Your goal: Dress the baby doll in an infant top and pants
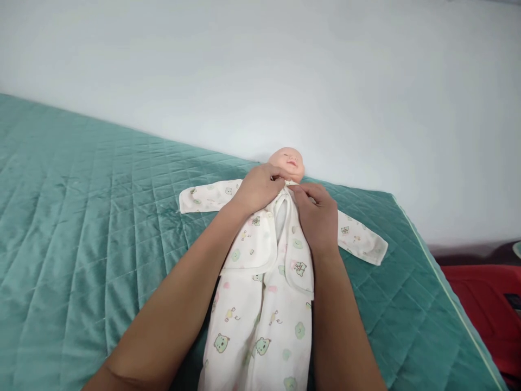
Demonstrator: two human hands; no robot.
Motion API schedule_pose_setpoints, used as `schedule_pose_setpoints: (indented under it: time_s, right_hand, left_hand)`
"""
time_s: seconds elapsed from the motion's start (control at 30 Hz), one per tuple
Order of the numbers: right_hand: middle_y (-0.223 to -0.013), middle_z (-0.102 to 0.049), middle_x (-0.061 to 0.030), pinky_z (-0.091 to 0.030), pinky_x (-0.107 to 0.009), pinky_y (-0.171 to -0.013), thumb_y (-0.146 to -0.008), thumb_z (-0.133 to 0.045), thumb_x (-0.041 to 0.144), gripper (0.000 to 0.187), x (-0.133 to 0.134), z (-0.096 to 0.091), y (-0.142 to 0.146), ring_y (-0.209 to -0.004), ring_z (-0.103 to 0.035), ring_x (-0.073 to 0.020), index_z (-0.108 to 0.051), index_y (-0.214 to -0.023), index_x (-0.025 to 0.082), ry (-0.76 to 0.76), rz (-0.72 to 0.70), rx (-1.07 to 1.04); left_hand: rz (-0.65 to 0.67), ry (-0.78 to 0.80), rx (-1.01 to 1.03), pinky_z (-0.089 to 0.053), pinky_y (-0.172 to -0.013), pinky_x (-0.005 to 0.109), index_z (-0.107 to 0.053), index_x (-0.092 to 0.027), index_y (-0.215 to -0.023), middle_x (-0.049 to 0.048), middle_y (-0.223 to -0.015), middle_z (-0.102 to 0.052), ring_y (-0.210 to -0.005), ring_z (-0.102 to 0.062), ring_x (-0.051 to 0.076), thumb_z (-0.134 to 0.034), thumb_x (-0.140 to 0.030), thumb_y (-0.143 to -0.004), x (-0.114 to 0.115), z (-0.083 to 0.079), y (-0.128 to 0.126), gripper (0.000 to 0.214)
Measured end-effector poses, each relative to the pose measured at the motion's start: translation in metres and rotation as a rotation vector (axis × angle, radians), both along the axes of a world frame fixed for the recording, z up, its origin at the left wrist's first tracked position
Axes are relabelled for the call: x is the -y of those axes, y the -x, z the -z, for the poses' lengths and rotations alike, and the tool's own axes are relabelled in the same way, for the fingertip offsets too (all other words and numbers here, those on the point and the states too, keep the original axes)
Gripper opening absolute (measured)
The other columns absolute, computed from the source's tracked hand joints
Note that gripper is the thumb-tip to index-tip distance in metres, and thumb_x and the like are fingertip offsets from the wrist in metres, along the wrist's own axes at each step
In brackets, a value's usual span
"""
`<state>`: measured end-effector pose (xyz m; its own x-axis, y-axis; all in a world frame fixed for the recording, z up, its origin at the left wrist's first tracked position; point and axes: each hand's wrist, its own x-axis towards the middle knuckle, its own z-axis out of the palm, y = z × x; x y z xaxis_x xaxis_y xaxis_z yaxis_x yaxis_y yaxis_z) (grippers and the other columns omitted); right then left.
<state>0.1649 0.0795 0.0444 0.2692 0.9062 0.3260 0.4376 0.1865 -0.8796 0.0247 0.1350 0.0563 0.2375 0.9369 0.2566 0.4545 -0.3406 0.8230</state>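
Cannot see the neck and collar of the doll beneath the left hand and right hand. Cannot tell whether the fingers pinch cloth (tips tucked under). Loses the legs of the romper and both forearms at the bottom edge, and a red thing at the right edge.

The teal quilted bedspread lies bare and flat across the whole left side, so a hand can pass there freely up to the plain white wall, which closes off the far side. The middle is taken up by the plastic baby doll in its white bear-print romper, sleeves spread to both sides (they lie flat, low enough to pass over). The left hand and right hand meet at the romper's collar, pinching it, with their forearms flanking the body. To the right, a narrower strip of bedspread is open as far as the bed's edge, beyond which a red padded object sits lower.
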Motion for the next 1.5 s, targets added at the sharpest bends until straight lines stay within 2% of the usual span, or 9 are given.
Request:
schedule_pose_setpoints:
  time_s: [0.17, 0.47, 0.63, 0.8, 0.93, 1.03, 1.2, 1.37, 1.5]
  right_hand:
    - [-0.104, -0.070, -0.0028, -0.047, -0.041, -0.096, -0.088, -0.063, 0.032, 0.017, 0.000, 0.001, -0.001, -0.102, -0.064, -0.0225, -0.078, -0.085, 0.026, 0.016, 0.025, 0.008]
    - [-0.119, -0.065, -0.0054, -0.036, -0.048, -0.111, -0.093, -0.058, 0.033, 0.023, -0.003, 0.005, -0.006, -0.122, -0.052, -0.0256, -0.079, -0.103, 0.031, 0.013, -0.082, 0.142]
    - [-0.127, -0.065, -0.0029, -0.031, -0.048, -0.116, -0.092, -0.058, 0.034, 0.024, -0.004, 0.006, -0.011, -0.130, -0.048, -0.0248, -0.078, -0.106, 0.032, 0.029, -0.164, 0.152]
    - [-0.118, -0.071, -0.0024, -0.041, -0.044, -0.109, -0.087, -0.061, 0.031, 0.019, -0.005, 0.006, -0.009, -0.117, -0.061, -0.0230, -0.078, -0.093, 0.026, 0.004, -0.126, -0.059]
    - [-0.110, -0.073, -0.0023, -0.045, -0.040, -0.105, -0.083, -0.061, 0.028, 0.017, -0.004, 0.006, -0.008, -0.110, -0.064, -0.0219, -0.076, -0.088, 0.023, 0.031, -0.035, -0.125]
    - [-0.112, -0.072, -0.0029, -0.044, -0.040, -0.104, -0.084, -0.059, 0.028, 0.018, -0.004, 0.005, -0.007, -0.111, -0.063, -0.0215, -0.075, -0.090, 0.023, 0.039, -0.026, -0.093]
    - [-0.116, -0.071, -0.0040, -0.041, -0.042, -0.109, -0.087, -0.057, 0.029, 0.020, -0.006, 0.006, -0.010, -0.115, -0.061, -0.0211, -0.075, -0.093, 0.024, -0.010, -0.109, -0.017]
    - [-0.121, -0.069, -0.0049, -0.041, -0.042, -0.106, -0.087, -0.060, 0.036, 0.021, -0.008, 0.004, -0.014, -0.118, -0.058, -0.0218, -0.074, -0.099, 0.024, -0.006, -0.184, 0.047]
    - [-0.105, -0.069, -0.0047, -0.045, -0.038, -0.090, -0.086, -0.062, 0.035, 0.017, 0.001, -0.008, -0.009, -0.096, -0.061, -0.0199, -0.069, -0.093, 0.022, -0.009, -0.047, 0.132]
  left_hand:
    - [0.019, 0.005, -0.002, -0.047, -0.103, 0.032, -0.080, -0.022, -0.098, 0.0029, -0.118, -0.074, -0.114, -0.065, 0.021, -0.051, -0.015, -0.086, 0.000, 0.000, 0.001, 0.031]
    - [0.054, -0.004, 0.020, -0.047, -0.103, 0.031, -0.078, -0.024, -0.100, 0.0011, -0.117, -0.075, -0.113, -0.065, 0.019, -0.051, -0.016, -0.088, 0.000, 0.000, 0.004, 0.031]
    - [0.090, 0.011, 0.056, -0.051, -0.093, 0.029, -0.078, -0.022, -0.095, 0.0019, -0.108, -0.076, -0.102, -0.067, 0.019, -0.055, -0.029, -0.090, 0.003, -0.003, 0.005, 0.024]
    - [0.066, 0.056, 0.059, -0.050, -0.092, 0.029, -0.078, -0.021, -0.093, 0.0022, -0.109, -0.077, -0.101, -0.068, 0.020, -0.060, -0.027, -0.086, 0.003, -0.003, 0.005, 0.020]
    - [0.012, 0.054, 0.036, -0.051, -0.087, 0.031, -0.078, -0.021, -0.087, 0.0036, -0.105, -0.078, -0.098, -0.069, 0.022, -0.060, -0.026, -0.085, 0.001, 0.000, 0.003, 0.019]
    - [0.005, 0.040, 0.048, -0.050, -0.087, 0.032, -0.078, -0.022, -0.085, 0.0032, -0.104, -0.078, -0.097, -0.068, 0.022, -0.060, -0.025, -0.085, -0.001, 0.002, 0.003, 0.018]
    - [-0.018, 0.008, 0.114, -0.050, -0.085, 0.030, -0.076, -0.020, -0.086, 0.0031, -0.096, -0.078, -0.092, -0.068, 0.020, -0.058, -0.022, -0.086, 0.000, 0.005, 0.003, 0.018]
    - [-0.104, -0.097, 0.187, -0.048, -0.083, 0.028, -0.075, -0.019, -0.092, 0.0023, -0.093, -0.075, -0.086, -0.065, 0.017, -0.055, -0.024, -0.088, 0.020, 0.003, 0.008, 0.020]
    - [-0.072, -0.071, 0.181, -0.047, -0.079, 0.028, -0.073, -0.019, -0.089, 0.0016, -0.088, -0.071, -0.081, -0.061, 0.016, -0.056, -0.029, -0.089, 0.040, 0.003, 0.016, 0.020]
